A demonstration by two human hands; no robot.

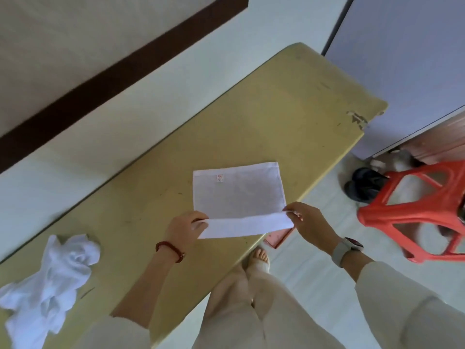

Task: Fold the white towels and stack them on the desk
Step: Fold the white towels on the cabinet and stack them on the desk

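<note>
A white towel [237,192] with a small red label lies flat on the yellow desk [276,117], its near edge lifted and turned over. My left hand [185,229] pinches the near left corner of that edge. My right hand [308,224] pinches the near right corner. A crumpled heap of white towels [50,283] sits on the desk at the far left, apart from both hands.
A red plastic stool [415,210] stands on the floor to the right, with dark shoes [364,183] beside it. A grey cabinet [402,59] stands past the desk's right end. The white wall runs along the desk's far side. A pink flat object [278,238] shows under the desk edge.
</note>
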